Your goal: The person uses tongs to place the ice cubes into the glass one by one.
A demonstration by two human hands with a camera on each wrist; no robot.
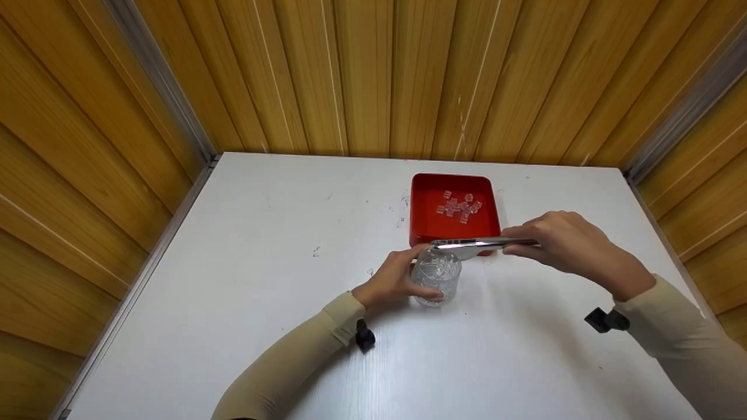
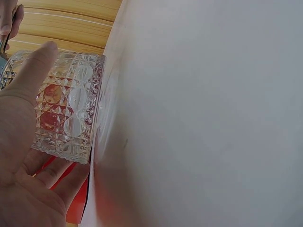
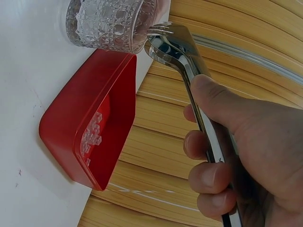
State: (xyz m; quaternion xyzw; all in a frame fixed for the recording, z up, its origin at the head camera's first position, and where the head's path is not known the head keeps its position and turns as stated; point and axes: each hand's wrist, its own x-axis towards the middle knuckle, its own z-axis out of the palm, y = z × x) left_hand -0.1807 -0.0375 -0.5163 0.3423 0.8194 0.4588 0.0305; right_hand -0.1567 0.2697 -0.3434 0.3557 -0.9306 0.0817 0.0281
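My left hand (image 1: 390, 279) grips a clear cut-pattern glass (image 1: 442, 279) from its left side, thumb and fingers around the wall. The glass (image 2: 73, 106) stands upright on the white table. My right hand (image 1: 569, 245) holds metal serving tongs (image 1: 478, 243), with a fork-shaped end and a spoon-shaped end. Their tips reach over the glass's mouth, as the right wrist view also shows. Whether anything is between the tips cannot be made out. Just behind the glass is a red tray (image 1: 425, 201) with several clear plastic-looking cubes (image 1: 453, 206) in it.
The white table (image 1: 233, 262) ends at a yellow wood-patterned wall (image 1: 362, 76) at the back. Similar panels rise on the left and right, with grey metal posts (image 1: 175, 87) in the corners. The tray's red wall (image 3: 71, 118) stands close beside the glass.
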